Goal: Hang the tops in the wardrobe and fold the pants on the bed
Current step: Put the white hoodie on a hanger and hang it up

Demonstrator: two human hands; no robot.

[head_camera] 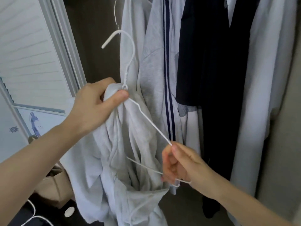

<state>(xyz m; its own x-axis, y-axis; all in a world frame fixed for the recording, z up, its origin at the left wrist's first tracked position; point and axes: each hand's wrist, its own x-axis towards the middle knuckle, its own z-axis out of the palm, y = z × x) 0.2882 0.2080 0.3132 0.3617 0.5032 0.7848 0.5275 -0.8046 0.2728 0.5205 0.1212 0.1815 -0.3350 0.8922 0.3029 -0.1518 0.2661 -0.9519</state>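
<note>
1. My left hand (96,103) grips the bunched pale grey top (123,160) together with the neck of the white wire hanger (130,62) — so the cloth cannot slide off while I thread it.
2. My right hand (180,167) pinches the hanger's free shoulder end, which sticks out clear of the cloth, so I can steer it into the top.
3. The top hangs crumpled in front of the open wardrobe, not yet on the rail; clothes already hung (211,62) fill the space just behind it.
4. I judge the next step is spreading the shoulders — then hooking it up.
</note>
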